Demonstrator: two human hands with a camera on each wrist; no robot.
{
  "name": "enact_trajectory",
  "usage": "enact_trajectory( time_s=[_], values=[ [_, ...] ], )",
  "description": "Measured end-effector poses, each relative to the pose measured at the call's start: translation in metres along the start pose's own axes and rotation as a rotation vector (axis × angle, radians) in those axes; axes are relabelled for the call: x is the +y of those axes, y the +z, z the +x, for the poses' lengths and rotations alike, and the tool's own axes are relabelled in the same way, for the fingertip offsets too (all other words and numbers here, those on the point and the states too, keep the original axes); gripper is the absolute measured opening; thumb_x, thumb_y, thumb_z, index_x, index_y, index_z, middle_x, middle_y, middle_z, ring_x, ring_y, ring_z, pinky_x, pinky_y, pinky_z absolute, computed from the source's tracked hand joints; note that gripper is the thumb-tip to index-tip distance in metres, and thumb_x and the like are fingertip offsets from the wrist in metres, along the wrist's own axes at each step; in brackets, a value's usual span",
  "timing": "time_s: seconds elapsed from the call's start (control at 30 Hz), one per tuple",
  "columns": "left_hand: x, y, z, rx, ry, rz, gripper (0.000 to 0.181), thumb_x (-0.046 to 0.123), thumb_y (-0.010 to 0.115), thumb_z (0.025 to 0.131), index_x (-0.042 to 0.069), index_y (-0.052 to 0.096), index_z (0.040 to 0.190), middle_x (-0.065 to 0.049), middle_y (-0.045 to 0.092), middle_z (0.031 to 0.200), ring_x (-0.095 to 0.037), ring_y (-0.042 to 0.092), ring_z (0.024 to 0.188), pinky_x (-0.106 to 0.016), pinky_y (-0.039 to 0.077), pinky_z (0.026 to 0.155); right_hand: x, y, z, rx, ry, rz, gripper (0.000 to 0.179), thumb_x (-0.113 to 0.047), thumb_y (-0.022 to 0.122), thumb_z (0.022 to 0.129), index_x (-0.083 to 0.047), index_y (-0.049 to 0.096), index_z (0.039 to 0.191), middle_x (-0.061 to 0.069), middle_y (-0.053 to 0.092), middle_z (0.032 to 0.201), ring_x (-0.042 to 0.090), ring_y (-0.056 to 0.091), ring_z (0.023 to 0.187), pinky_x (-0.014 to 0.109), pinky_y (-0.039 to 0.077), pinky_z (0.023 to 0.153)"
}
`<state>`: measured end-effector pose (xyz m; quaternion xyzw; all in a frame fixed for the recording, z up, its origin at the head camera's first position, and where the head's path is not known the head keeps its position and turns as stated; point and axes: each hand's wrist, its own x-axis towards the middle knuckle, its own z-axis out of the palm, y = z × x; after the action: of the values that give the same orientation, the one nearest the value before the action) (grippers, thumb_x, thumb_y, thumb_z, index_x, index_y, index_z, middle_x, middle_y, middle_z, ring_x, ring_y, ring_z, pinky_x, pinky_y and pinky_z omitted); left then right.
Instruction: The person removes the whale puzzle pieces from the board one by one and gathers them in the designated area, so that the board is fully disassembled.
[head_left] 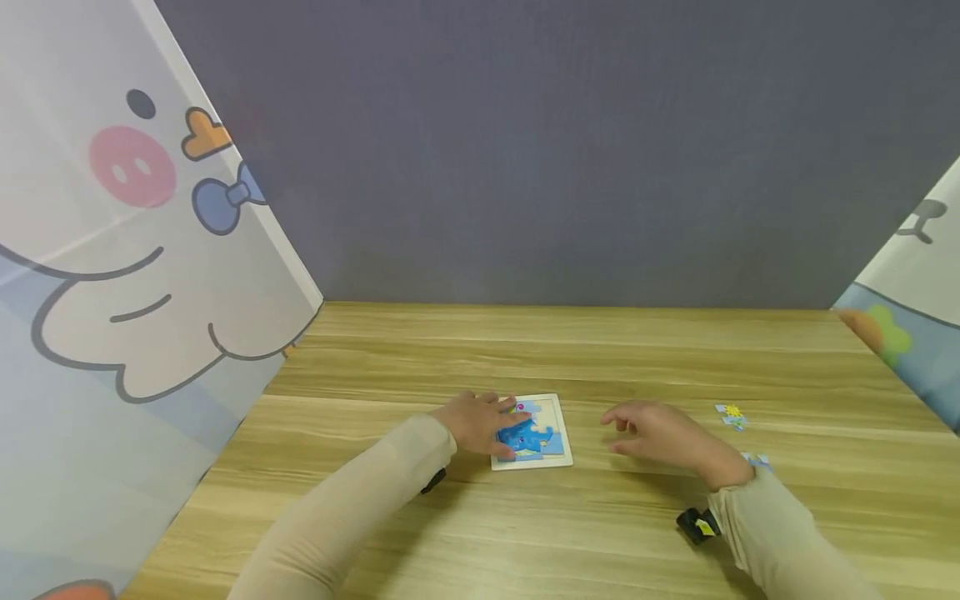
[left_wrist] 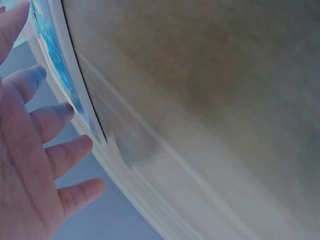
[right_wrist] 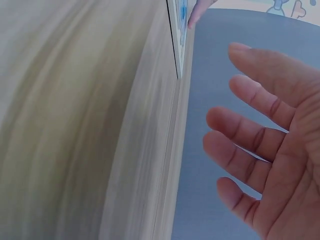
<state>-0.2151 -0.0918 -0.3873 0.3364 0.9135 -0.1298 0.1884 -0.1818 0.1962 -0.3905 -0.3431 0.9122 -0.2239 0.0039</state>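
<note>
A small white-framed puzzle board (head_left: 551,454) with a blue picture lies on the wooden table (head_left: 525,350). My left hand (head_left: 480,421) lies flat on the board's left part, fingers straight, holding it down. In the left wrist view the left hand (left_wrist: 30,150) shows spread fingers beside the board's edge (left_wrist: 75,95). My right hand (head_left: 660,433) hovers just right of the board, fingers relaxed and loosely spread, holding nothing. The right wrist view shows the right hand (right_wrist: 270,150) with an empty palm and the board's edge (right_wrist: 179,30) beyond it.
Two loose puzzle pieces lie to the right: one with a yellow sun (head_left: 731,414), another (head_left: 757,460) partly hidden behind my right wrist. Cartoon-printed curtains (head_left: 127,275) close in the left and right sides; a grey wall (head_left: 562,150) stands behind the table.
</note>
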Motion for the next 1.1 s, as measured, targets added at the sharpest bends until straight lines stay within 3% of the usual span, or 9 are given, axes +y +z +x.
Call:
enact_trajectory(
  time_s=[0.23,0.6,0.77,1.0,1.1],
  values=[
    [0.004,0.0,-0.004,-0.031,-0.021,0.015,0.07,0.062,0.048,0.091,0.038,0.024,0.152,0.006,0.019,0.158,-0.023,0.024,0.142,-0.048,0.027,0.11,-0.006,0.005,0.012,-0.001,-0.029,-0.035,0.029,-0.015,0.077,0.079,-0.003,0.069,0.104,-0.005,0.062,0.08,0.003,0.053,0.068,0.024,0.045,0.057],
    [0.005,0.003,-0.003,-0.027,-0.047,0.041,0.076,0.065,0.055,0.086,0.04,0.025,0.151,0.006,0.021,0.158,-0.022,0.025,0.142,-0.046,0.03,0.109,-0.012,0.01,0.028,0.005,-0.095,-0.084,0.029,-0.017,0.079,0.076,-0.003,0.07,0.101,-0.004,0.063,0.079,0.006,0.054,0.067,0.024,0.046,0.059],
    [0.006,0.003,-0.002,-0.03,-0.048,0.054,0.078,0.066,0.054,0.085,0.041,0.022,0.152,0.007,0.02,0.158,-0.022,0.025,0.142,-0.045,0.031,0.109,-0.013,0.014,0.036,0.02,-0.123,-0.133,0.028,-0.017,0.08,0.075,-0.005,0.071,0.098,0.0,0.067,0.086,0.008,0.056,0.069,0.027,0.048,0.062],
    [0.007,0.002,-0.003,-0.033,-0.047,0.076,0.078,0.068,0.051,0.086,0.041,0.02,0.152,0.008,0.018,0.158,-0.022,0.024,0.142,-0.045,0.032,0.108,-0.017,0.018,0.046,-0.007,-0.111,-0.167,0.026,-0.018,0.077,0.074,-0.006,0.072,0.097,0.001,0.067,0.091,0.005,0.051,0.069,0.028,0.048,0.064],
    [0.007,0.001,-0.004,-0.042,-0.055,0.092,0.078,0.068,0.05,0.086,0.042,0.018,0.152,0.008,0.017,0.158,-0.021,0.023,0.143,-0.044,0.033,0.108,-0.018,0.021,0.052,-0.026,-0.111,-0.192,0.028,-0.02,0.078,0.074,-0.006,0.072,0.098,0.003,0.068,0.095,0.008,0.055,0.073,0.032,0.051,0.068]
  ],
)
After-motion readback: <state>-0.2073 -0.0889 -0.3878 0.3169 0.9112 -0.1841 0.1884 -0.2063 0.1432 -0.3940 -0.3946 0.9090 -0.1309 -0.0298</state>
